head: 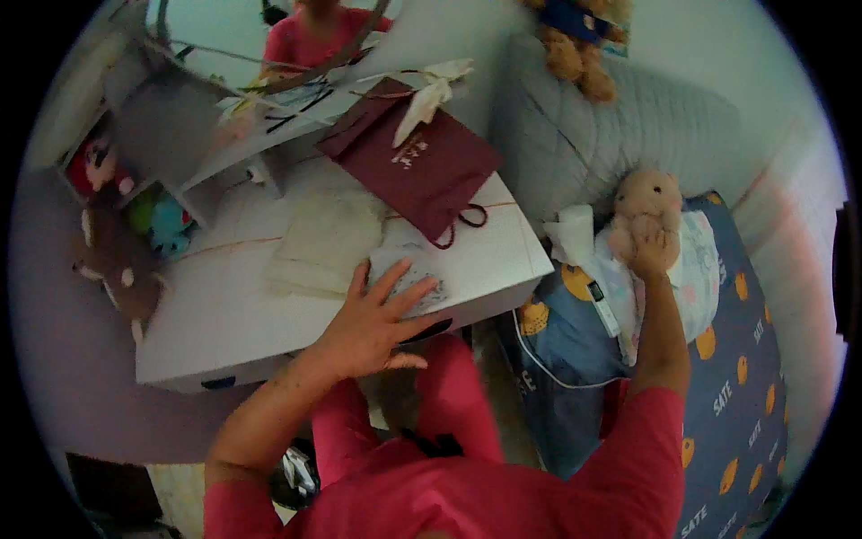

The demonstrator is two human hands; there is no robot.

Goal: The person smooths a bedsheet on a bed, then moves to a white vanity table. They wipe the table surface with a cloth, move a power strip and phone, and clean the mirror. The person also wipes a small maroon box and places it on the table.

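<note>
My left hand [367,330] is spread at the front edge of a white dressing table [229,306], its fingers apart. Its fingertips overlap a small white bundle with dark speckles [431,286]; whether they press on it I cannot tell. Beside that lies a folded cream cloth [323,242]. On the bed to the right, my right hand [650,252] grips the front of a pale pink plush toy [648,192]. The toy is on a light patterned cloth or pillow [700,269].
A maroon paper bag [431,162] with cord handles lies on the tabletop under crumpled white material [424,111]. A round mirror [222,40] stands behind. On the blue bedsheet [714,431] rest a white device with a small display [603,310] and a white cable [539,364].
</note>
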